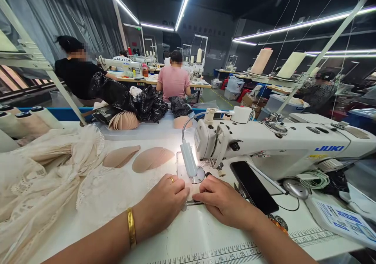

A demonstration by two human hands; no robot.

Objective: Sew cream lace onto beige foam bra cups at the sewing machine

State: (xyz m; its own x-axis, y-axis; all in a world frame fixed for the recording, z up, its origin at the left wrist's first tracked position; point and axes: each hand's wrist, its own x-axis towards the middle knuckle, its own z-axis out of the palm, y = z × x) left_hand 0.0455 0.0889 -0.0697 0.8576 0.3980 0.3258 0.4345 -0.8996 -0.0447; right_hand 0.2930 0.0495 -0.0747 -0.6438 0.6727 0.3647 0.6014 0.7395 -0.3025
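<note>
left hand [161, 205]: right in front of the sewing machine [273, 144], fingers curled down onto the surface [188, 236], pinching something small; gold ring and bangle on.
right hand [223, 201]: also in front of the machine, fingertips nearly meeting the left ones, pressing the same small piece flat.
the piece: honestly hard to make out, just a thin dark sliver [194, 203] between the fingertips, below the machine's lamp [189, 162]. I'd guess light and floppy, so best held flat near its edges.
foam cups [152, 159]: left of the machine, soft and springy-looking.
lace fabric [38, 178]: piled further left, delicate, probably snags easily.
phone [254, 185]: leaning against the machine base.
hidden: needle area is blocked by the lamp.
</note>
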